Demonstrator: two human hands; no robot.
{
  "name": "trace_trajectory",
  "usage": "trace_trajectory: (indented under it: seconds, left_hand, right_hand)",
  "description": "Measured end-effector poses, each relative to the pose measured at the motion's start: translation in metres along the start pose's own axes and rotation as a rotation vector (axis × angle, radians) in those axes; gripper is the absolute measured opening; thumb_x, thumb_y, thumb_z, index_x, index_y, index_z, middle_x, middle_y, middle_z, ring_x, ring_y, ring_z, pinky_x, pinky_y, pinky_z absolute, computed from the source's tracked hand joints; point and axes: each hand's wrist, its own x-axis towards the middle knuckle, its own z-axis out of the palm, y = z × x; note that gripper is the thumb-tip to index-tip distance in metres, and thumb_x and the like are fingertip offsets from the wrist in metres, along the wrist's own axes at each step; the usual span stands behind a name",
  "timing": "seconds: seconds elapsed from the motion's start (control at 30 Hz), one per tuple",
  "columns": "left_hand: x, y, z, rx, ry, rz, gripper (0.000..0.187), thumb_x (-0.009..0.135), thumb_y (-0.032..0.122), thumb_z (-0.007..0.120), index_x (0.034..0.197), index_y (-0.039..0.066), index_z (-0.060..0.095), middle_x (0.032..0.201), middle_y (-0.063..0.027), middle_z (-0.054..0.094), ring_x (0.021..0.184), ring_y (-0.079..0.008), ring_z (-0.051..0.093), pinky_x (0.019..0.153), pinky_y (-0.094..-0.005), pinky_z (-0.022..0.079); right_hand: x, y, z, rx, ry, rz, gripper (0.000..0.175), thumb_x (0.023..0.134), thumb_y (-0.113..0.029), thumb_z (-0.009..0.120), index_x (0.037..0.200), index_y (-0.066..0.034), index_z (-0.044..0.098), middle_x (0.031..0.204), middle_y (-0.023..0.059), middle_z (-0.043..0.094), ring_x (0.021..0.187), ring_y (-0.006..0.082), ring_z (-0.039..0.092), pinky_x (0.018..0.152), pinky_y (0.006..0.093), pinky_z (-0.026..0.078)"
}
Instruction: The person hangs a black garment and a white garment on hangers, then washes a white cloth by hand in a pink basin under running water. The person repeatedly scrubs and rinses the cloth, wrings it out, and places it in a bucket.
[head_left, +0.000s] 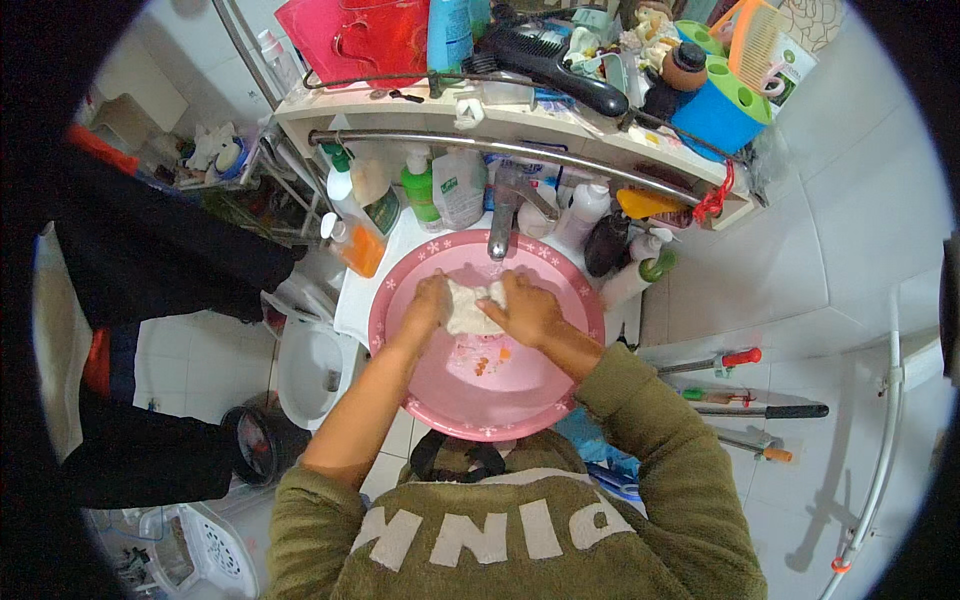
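Observation:
A pink plastic basin (487, 433) with white flowers on its rim rests on the white washbasin (352, 311). Over the basin, a wet cream-coloured cloth (472, 313) is held between my two hands. My left hand (429, 304) grips its left end, and my right hand (529, 307) grips its right end with the thumb lying on top. Just beyond them, the metal faucet (501, 225) reaches over the basin's far rim. A coloured print shows on the basin's bottom, nearer to me than the cloth.
Pump bottles, one with orange liquid (364, 251), line the washbasin's back edge. Above them run a metal rail (480, 140) and a cluttered shelf with a black hair clipper (559, 71). A toilet (311, 367) and black bin (251, 446) stand left; dark clothes hang far left.

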Motion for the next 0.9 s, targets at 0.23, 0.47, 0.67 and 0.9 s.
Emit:
trace_trajectory:
  seconds: [0.23, 0.47, 0.67, 0.9]
  left_hand:
    - [-0.027, 0.04, -0.018, -0.213, -0.041, -0.161, 0.046, 0.095, 0.032, 0.041, 0.132, 0.006, 0.048, 0.138, -0.0088, 0.043, 0.123, -0.0246, 0.04, 0.101, -0.0384, 0.037]
    - [-0.031, 0.034, -0.027, -0.256, -0.209, -0.286, 0.047, 0.095, 0.034, 0.041, 0.138, 0.014, 0.045, 0.147, -0.0062, 0.031, 0.129, -0.0245, 0.032, 0.107, -0.0493, 0.025]
    - [-0.047, 0.049, -0.018, -0.211, -0.075, -0.388, 0.044, 0.096, 0.035, 0.041, 0.135, 0.015, 0.047, 0.143, -0.0065, 0.04, 0.133, -0.0257, 0.032, 0.102, -0.0487, 0.034]
    - [-0.035, 0.042, -0.009, -0.729, -0.296, -0.353, 0.048, 0.097, 0.045, 0.037, 0.121, 0.006, 0.049, 0.117, -0.0135, 0.059, 0.105, -0.0294, 0.06, 0.086, -0.0474, 0.05]
  right_hand:
    - [0.025, 0.083, 0.056, -0.019, -0.092, 0.18, 0.071, 0.08, -0.032, 0.061, 0.137, 0.0026, 0.037, 0.136, 0.0373, 0.032, 0.115, 0.051, 0.048, 0.098, 0.05, 0.042]
    - [0.062, 0.095, 0.138, -0.046, 0.163, 0.016, 0.035, 0.088, -0.027, 0.054, 0.117, -0.0091, 0.06, 0.104, 0.0256, 0.056, 0.098, 0.0419, 0.057, 0.086, 0.0481, 0.046]
    - [0.045, 0.003, 0.063, 0.447, -0.171, -0.17, 0.042, 0.075, -0.009, 0.062, 0.116, -0.0032, 0.056, 0.103, 0.0183, 0.06, 0.099, 0.0325, 0.06, 0.087, 0.0422, 0.047]
    - [0.007, -0.044, -0.021, 0.98, -0.138, -0.5, 0.049, 0.07, -0.003, 0.064, 0.117, -0.0074, 0.055, 0.108, 0.0107, 0.056, 0.1, 0.0228, 0.056, 0.088, 0.0351, 0.045]
